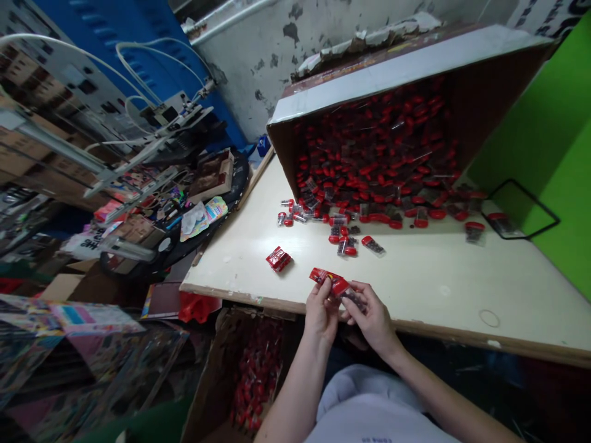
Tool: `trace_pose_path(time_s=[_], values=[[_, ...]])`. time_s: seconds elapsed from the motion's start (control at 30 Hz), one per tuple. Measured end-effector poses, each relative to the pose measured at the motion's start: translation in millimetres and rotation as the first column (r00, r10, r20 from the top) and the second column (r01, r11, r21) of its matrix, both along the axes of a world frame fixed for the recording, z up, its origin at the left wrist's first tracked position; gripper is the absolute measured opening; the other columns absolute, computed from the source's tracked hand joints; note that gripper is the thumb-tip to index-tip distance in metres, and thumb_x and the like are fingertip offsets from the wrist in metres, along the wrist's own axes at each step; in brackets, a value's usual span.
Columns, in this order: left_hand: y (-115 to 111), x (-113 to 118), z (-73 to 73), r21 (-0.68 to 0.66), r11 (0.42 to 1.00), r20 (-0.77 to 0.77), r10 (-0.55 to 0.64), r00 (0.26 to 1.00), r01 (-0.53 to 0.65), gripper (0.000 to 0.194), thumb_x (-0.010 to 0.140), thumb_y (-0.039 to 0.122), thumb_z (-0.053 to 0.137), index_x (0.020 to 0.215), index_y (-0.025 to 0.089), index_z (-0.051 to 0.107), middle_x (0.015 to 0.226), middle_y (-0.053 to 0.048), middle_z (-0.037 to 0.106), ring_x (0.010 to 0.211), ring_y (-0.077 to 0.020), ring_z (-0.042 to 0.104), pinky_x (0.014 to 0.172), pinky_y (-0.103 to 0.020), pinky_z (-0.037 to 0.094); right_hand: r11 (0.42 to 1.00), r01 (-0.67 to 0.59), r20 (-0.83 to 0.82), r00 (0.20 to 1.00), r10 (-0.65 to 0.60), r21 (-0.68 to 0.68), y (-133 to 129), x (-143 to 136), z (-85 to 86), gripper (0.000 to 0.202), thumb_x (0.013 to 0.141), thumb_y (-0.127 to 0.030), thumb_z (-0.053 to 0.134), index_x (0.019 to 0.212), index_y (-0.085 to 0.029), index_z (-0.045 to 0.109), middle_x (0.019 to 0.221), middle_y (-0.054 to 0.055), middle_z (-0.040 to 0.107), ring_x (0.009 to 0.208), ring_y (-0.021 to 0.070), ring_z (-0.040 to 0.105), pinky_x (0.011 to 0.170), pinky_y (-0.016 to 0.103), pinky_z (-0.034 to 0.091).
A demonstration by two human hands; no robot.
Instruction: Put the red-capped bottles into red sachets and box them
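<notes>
Close to the table's front edge, my left hand is closed, its thumb pinching a red printed packet. My right hand is closed on a small clear container with dark contents, held against the red packet; fingers partly cover both. A short stack of red packets lies on the table to the left of my hands. Beyond them, loose red-capped containers are scattered. They trail out of a large cardboard box lying on its side, heaped with many more.
Below the table, at left, an open carton holds many red packed pieces. A machine with white hoses stands left, beside a cluttered dark round surface. A black wire frame and a rubber band lie right.
</notes>
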State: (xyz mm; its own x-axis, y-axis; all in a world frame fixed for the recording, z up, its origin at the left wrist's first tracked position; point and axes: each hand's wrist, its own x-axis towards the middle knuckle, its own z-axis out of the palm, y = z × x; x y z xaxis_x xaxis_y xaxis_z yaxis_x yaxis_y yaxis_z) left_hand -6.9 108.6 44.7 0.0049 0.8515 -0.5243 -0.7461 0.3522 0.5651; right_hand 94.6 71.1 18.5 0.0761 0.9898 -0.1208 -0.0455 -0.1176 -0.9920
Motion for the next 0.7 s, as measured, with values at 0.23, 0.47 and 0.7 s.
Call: trace_pose_path(time_s=[0.23, 0.47, 0.7], values=[[-1.0, 1.1, 4.4, 0.037, 0.998, -0.158, 0.063, 0.985, -0.058, 0.028, 0.06, 0.021, 0.078, 0.083, 0.013, 0.064, 0.08, -0.002, 0.066, 0.067, -0.0083, 0.06, 0.069, -0.021, 0.044, 0.984, 0.047, 0.325, 0.94, -0.101, 0.171, -1.1, 0.4, 4.9, 0.03, 0.084, -0.036, 0.055, 0.112, -0.025, 0.053, 0.102, 0.008, 0.066, 0.085, 0.0226, 0.066, 0.074, 0.037, 0.055], [-4.3, 0.4, -0.1, 0.076, 0.997, -0.168, 0.035, 0.985, -0.022, 0.029, 0.064, 0.024, 0.076, 0.089, 0.014, 0.064, 0.083, -0.002, 0.066, 0.066, -0.0071, 0.058, 0.065, -0.019, 0.042, 0.997, -0.051, -0.201, 0.979, 0.038, -0.06, 3.1, 0.7, 1.7, 0.036, 0.082, -0.041, 0.058, 0.11, -0.02, 0.048, 0.076, 0.001, 0.063, 0.051, 0.0114, 0.058, 0.044, 0.022, 0.047], [-4.1, 0.9, 3.1, 0.065, 0.997, -0.163, 0.038, 0.986, -0.028, 0.029, 0.064, 0.025, 0.076, 0.088, 0.014, 0.064, 0.082, -0.002, 0.066, 0.063, -0.0064, 0.057, 0.06, -0.018, 0.041, 0.988, -0.098, -0.387, 0.921, 0.045, -0.119, 3.2, 1.5, 9.3, 0.035, 0.082, -0.041, 0.06, 0.106, -0.018, 0.05, 0.077, 0.0, 0.061, 0.052, 0.0088, 0.056, 0.041, 0.018, 0.042]])
